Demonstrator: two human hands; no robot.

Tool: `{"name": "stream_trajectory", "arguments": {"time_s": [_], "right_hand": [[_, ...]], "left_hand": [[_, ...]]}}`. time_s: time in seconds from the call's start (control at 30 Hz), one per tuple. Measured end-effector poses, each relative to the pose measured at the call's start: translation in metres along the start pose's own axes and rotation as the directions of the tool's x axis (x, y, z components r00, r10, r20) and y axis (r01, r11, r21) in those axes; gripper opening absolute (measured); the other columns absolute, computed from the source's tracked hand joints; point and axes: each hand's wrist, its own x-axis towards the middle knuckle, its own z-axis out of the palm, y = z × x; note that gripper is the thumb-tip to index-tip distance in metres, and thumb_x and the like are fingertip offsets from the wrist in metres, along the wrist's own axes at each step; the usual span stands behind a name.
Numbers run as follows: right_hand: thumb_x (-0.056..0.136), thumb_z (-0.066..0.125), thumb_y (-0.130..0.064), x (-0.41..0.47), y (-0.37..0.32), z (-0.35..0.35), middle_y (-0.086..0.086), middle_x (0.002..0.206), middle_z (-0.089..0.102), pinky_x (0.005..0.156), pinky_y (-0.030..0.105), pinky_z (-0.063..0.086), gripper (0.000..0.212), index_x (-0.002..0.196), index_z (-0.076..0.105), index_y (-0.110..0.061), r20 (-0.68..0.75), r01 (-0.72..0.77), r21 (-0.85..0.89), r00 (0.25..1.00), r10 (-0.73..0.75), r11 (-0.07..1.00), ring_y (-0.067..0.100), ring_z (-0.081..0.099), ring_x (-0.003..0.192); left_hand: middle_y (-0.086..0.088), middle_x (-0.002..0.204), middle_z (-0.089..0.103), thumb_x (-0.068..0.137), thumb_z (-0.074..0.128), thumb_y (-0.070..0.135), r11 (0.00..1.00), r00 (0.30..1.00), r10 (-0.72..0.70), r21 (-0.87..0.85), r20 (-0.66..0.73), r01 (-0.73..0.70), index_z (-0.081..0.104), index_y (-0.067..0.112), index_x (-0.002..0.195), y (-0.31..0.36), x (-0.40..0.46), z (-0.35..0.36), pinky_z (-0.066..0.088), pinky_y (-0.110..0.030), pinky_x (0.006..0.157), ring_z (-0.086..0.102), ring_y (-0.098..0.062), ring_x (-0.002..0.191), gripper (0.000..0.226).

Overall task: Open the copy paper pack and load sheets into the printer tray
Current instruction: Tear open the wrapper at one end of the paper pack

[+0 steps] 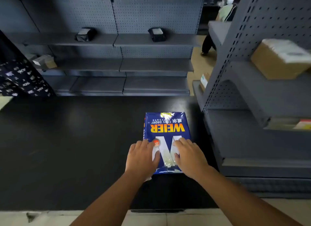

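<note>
The black table (67, 150) fills the middle of the view, with grey shelves (151, 40) at twelve o'clock and more at three o'clock; no printer is in sight, so the tray's whereabouts cannot be told. The blue paper pack (166, 126) lies flat at five o'clock on the table, close to its right edge, still sealed as far as can be seen. The left hand (141, 158) and right hand (190, 158) both rest flat on its near end, fingers spread and clamped on nothing. The glossy wrapper looks slick: a careless tug could push the pack off that edge, or tear through and crease the top sheets.
</note>
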Motion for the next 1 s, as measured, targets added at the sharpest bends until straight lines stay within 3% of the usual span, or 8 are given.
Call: {"name": "stream_trajectory", "arguments": {"time_s": [0.23, 0.5, 0.7, 0.83, 1.0], "right_hand": [[0.098, 0.055, -0.032, 0.035, 0.024, 0.092, 0.000, 0.128, 0.058, 0.098, 0.031, 0.049, 0.030, 0.125, 0.054, -0.021, -0.068, -0.035, 0.010, 0.997, 0.036, 0.999, 0.019, 0.054, 0.116], [0.099, 0.058, -0.022, 0.057, 0.022, 0.110, 0.004, 0.126, 0.062, 0.100, 0.028, 0.046, 0.026, 0.123, 0.061, -0.016, -0.108, -0.107, 0.184, 0.986, 0.128, 0.977, 0.018, 0.054, 0.116], [0.096, 0.062, -0.016, 0.058, 0.015, 0.109, 0.007, 0.116, 0.064, 0.088, 0.026, 0.052, 0.020, 0.116, 0.062, -0.013, -0.079, -0.247, 0.313, 0.955, 0.284, 0.917, 0.019, 0.059, 0.105], [0.093, 0.064, -0.008, 0.055, 0.016, 0.106, 0.008, 0.107, 0.066, 0.076, 0.026, 0.052, 0.015, 0.108, 0.063, -0.011, -0.068, -0.330, 0.352, 0.924, 0.376, 0.876, 0.022, 0.063, 0.098], [0.090, 0.069, -0.009, 0.058, 0.017, 0.104, 0.010, 0.103, 0.070, 0.080, 0.029, 0.054, 0.017, 0.107, 0.067, -0.008, -0.053, -0.313, 0.300, 0.938, 0.344, 0.901, 0.024, 0.066, 0.096]], "left_hand": [[0.005, 0.122, 0.058, 0.093, 0.037, 0.054, 1.000, 0.998, 0.026, -0.014, -0.053, -0.027, 0.049, 0.026, 0.123, -0.013, 0.026, 0.094, 0.046, -0.034, 0.098, 0.051, -0.016, 0.113, 0.042], [0.006, 0.123, 0.054, 0.091, 0.040, 0.052, 1.000, 0.993, 0.032, 0.002, -0.111, -0.032, 0.050, 0.028, 0.120, -0.009, 0.027, 0.109, 0.044, -0.033, 0.097, 0.047, -0.016, 0.114, 0.039], [0.007, 0.128, 0.050, 0.092, 0.040, 0.050, 0.999, 0.998, 0.040, -0.036, -0.040, -0.041, 0.047, 0.029, 0.123, -0.008, 0.021, 0.102, 0.041, -0.033, 0.102, 0.043, -0.015, 0.118, 0.038], [0.011, 0.142, 0.045, 0.095, 0.042, 0.047, 0.972, 0.999, 0.045, -0.229, 0.003, -0.043, 0.045, 0.029, 0.133, -0.005, 0.015, 0.097, 0.029, -0.034, 0.116, 0.032, -0.010, 0.136, 0.042], [0.012, 0.157, 0.027, 0.098, 0.032, 0.047, 0.975, 0.980, 0.151, -0.184, 0.134, -0.125, 0.025, 0.029, 0.148, -0.007, 0.014, 0.095, 0.013, -0.033, 0.123, 0.010, -0.006, 0.147, 0.054]]}}
